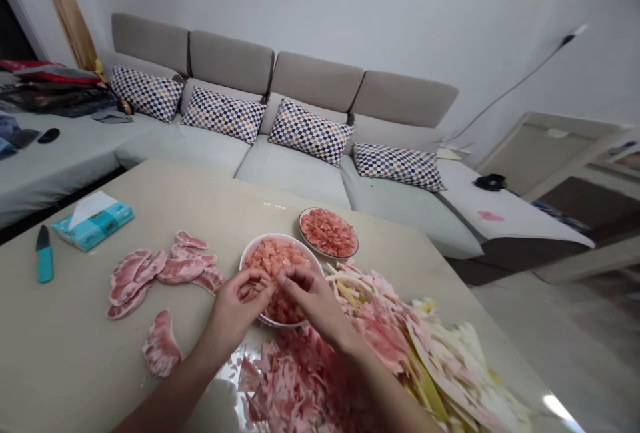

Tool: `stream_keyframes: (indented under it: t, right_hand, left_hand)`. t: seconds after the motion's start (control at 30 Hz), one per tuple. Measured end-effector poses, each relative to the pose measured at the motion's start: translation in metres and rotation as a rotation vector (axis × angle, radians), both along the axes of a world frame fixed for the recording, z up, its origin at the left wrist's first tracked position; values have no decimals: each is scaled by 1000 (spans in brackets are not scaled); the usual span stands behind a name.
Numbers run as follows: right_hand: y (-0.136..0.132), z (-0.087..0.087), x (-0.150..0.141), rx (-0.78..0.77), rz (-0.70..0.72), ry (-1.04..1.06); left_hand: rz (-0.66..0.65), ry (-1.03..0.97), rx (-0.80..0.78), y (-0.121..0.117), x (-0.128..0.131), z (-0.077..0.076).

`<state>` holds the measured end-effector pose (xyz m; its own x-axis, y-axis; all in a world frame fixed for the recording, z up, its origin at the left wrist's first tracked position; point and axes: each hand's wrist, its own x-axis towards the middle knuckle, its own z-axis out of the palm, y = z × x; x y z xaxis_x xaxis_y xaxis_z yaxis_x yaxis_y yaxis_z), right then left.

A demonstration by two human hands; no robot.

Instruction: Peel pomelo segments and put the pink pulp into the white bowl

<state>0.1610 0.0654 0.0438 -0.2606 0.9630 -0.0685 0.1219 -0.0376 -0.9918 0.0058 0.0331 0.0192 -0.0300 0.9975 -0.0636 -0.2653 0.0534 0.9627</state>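
Note:
Over a white bowl point(243, 259) of pink pomelo flesh point(275, 256), my left hand point(243, 303) and my right hand point(313, 299) come together. The thumb and fingers of each are pinched closed at what looks like a small piece of pomelo, mostly hidden by the fingertips. Just beyond the bowl stands a dark-rimmed plate point(301, 223) heaped with more pomelo flesh point(330, 231). To the left lie several unpeeled pomelo segments point(135, 276), and a single segment point(163, 346) is beside my left forearm. Torn pink membranes point(295, 379) are piled below the bowl, partly under my right forearm.
Thick pomelo rind and pith point(425, 353) spread along the table's right side. At the left are a knife point(45, 256) with a teal handle and a blue tissue pack point(95, 223). A sofa point(295, 166) with patterned cushions runs behind the table point(200, 186).

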Motion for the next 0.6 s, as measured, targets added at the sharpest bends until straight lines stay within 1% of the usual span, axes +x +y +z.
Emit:
stream_keyframes:
  t: [0.1,0.17,0.27,0.37,0.43,0.47,0.57,0.6]
  right_hand:
    - [-1,-7,-2,-225,-46,198]
    - [-1,-12,-5,-303,-89,300]
    - [1,-16,-6,-298,-143,360]
    - [5,-14,2,-265,-191,388]
    - [7,-10,10,-218,-193,330]
    - [8,-7,15,-162,-179,246]
    - [4,1,23,121,-152,-101]
    - [1,3,24,202,-146,-185]
  left_hand:
    - [-2,-27,-14,0,2,2]
    - [3,-62,-33,-1,2,3]
    - [25,-129,-80,-1,2,4]
    - [48,-196,-153,0,0,2]
    - [32,-245,-188,0,-2,0]
    - [16,-271,-197,0,-3,0]
    - [-35,-337,-212,-1,-4,0]
    - [-52,-345,-213,-1,-4,1]
